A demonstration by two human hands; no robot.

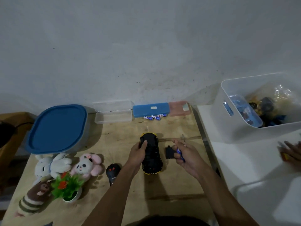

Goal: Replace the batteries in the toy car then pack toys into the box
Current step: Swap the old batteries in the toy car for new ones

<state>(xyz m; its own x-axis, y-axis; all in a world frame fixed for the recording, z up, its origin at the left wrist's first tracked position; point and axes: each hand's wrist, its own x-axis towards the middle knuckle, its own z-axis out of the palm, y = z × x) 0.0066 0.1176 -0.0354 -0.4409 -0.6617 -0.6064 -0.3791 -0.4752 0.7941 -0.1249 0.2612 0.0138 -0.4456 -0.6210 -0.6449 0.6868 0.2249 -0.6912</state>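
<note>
The toy car (152, 158) lies upside down on the wooden table, black underside up, yellow body showing at both ends. My left hand (138, 151) grips its left side near a wheel. My right hand (184, 154) is just right of the car, closed on a blue and white battery (180, 151). The black battery cover (169, 152) lies on the table between the car and my right hand. Several more blue batteries (154, 117) lie loose at the back of the table. The box with a blue lid (57, 128) stands at the back left.
Plush toys (68, 163), a small green plant pot (68, 188) and a black remote (112, 172) lie at the left front. Clear, blue (150, 109) and pink cases line the wall. A white bin (260, 105) of items stands on the white surface, where another person's hand (291, 152) rests.
</note>
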